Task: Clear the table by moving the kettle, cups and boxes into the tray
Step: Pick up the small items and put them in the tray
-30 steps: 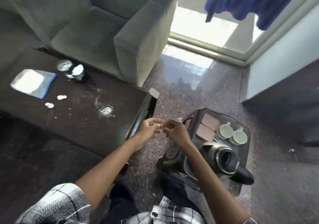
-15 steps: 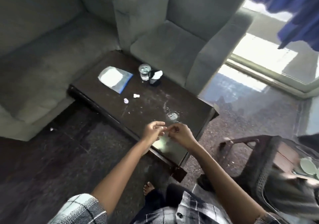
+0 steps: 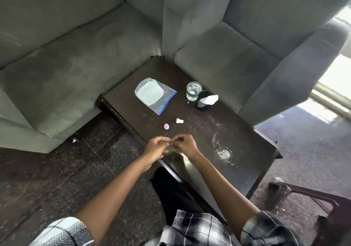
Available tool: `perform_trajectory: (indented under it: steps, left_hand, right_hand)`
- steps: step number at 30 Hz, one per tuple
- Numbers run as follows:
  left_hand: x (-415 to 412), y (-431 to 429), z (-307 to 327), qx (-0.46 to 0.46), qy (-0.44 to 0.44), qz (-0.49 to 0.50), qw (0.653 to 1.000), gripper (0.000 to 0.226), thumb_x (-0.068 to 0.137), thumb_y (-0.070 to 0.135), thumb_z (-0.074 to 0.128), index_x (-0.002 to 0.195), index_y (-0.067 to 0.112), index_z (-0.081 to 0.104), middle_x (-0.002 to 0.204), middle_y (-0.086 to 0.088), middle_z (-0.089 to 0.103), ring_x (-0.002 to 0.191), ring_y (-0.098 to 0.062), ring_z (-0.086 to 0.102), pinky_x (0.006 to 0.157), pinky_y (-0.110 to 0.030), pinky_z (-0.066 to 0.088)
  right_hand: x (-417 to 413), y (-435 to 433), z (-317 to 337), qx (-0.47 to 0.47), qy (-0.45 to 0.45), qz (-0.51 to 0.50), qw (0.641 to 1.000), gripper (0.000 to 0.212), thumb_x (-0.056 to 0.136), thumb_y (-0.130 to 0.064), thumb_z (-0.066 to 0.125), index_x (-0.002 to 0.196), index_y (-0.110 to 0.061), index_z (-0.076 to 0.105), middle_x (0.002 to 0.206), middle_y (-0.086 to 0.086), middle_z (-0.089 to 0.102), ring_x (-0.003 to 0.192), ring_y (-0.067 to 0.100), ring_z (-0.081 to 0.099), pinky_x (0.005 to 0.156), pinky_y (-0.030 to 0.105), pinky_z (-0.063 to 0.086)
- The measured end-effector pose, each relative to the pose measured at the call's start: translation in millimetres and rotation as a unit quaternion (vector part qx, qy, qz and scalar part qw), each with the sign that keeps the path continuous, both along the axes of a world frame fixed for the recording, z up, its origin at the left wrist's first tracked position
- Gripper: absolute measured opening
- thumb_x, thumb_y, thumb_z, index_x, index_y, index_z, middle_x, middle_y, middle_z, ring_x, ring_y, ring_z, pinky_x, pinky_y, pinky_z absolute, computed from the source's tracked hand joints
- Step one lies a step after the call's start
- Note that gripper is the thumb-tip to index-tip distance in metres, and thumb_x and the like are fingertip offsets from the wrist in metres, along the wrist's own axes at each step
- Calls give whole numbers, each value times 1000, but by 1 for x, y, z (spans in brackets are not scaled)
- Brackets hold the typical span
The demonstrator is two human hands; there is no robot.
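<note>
My left hand (image 3: 155, 149) and my right hand (image 3: 185, 145) meet fingertip to fingertip just above the near edge of the dark coffee table (image 3: 247, 141). The fingers of both are curled. Whether something tiny is pinched between them is too small to tell. At the bottom right, only a dark rim and handle of the tray (image 3: 307, 193) show on the floor. The kettle, cups and boxes are out of view.
On the table lie a zip bag (image 3: 153, 95), a glass of water (image 3: 193, 91), a black object with white paper (image 3: 206, 101), two small caps (image 3: 179, 121) and a wet ring (image 3: 224, 152). A grey sofa (image 3: 76, 65) and an armchair (image 3: 228, 56) border it.
The view has swung left, from the tray on the floor to the coffee table. The kettle, cups and boxes have left the view. Both hands stay joined at the fingertips.
</note>
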State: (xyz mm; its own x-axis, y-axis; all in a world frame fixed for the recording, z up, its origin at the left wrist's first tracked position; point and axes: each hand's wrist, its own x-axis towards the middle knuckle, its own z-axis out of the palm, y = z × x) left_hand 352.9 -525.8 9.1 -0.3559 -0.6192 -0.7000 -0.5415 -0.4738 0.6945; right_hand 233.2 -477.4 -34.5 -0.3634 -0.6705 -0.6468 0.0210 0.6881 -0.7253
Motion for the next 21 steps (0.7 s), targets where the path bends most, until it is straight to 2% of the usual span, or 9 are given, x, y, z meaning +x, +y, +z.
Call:
perform_trajectory:
  steps: [3,5,8,10,14,18,21]
  left_hand:
    - [-3,-50,-13,3,-35,-16,999,16,93,11,49,103,16,60,103,-5,63,73,-9,58,64,-23,41]
    - [-7,-80,-25,-1,-50,-31,998,20,93,9,50,110,10,61,102,-5,63,72,-7,57,60,-19,42]
    - [-10,-112,-50,2,-70,-26,997,25,92,3,47,114,2,59,102,-8,61,69,-7,55,47,-4,42]
    - [-9,-122,-70,13,-89,-33,995,27,91,-1,44,113,-1,59,99,-10,63,67,-8,54,44,-1,39]
    - [-2,-131,-103,32,-116,-53,991,28,87,-6,45,108,0,62,82,-2,65,65,-6,53,50,-7,39]
    - [5,-142,-114,37,-128,-103,986,26,85,-5,48,105,4,63,95,-7,69,78,-14,58,66,-19,41]
    - [6,-155,-114,24,-137,-121,983,39,82,-5,53,118,9,58,113,-11,66,89,-18,59,81,-29,45]
  right_hand:
    - [-3,-56,-39,58,10,-32,998,20,76,0,54,66,-13,64,55,5,59,41,7,54,56,28,53]
    - [-6,-85,-69,97,48,-34,994,19,76,-8,53,65,-14,67,68,14,67,61,24,63,73,40,58]
    - [-10,-113,-100,147,102,14,984,23,87,-22,52,93,-7,68,103,21,68,97,35,64,82,37,50]
    - [-13,-125,-115,167,140,65,974,25,88,-21,52,106,-8,64,114,19,63,107,35,60,86,38,48]
    - [-10,-139,-147,168,172,157,958,31,85,-17,55,116,-15,53,121,11,56,110,33,57,86,39,46]
    - [-3,-147,-154,163,183,94,965,21,89,-17,46,103,-9,60,113,15,59,101,35,59,79,36,47]
    - [5,-153,-137,143,149,15,978,16,84,-19,52,92,-11,65,95,12,67,88,33,62,74,37,50]
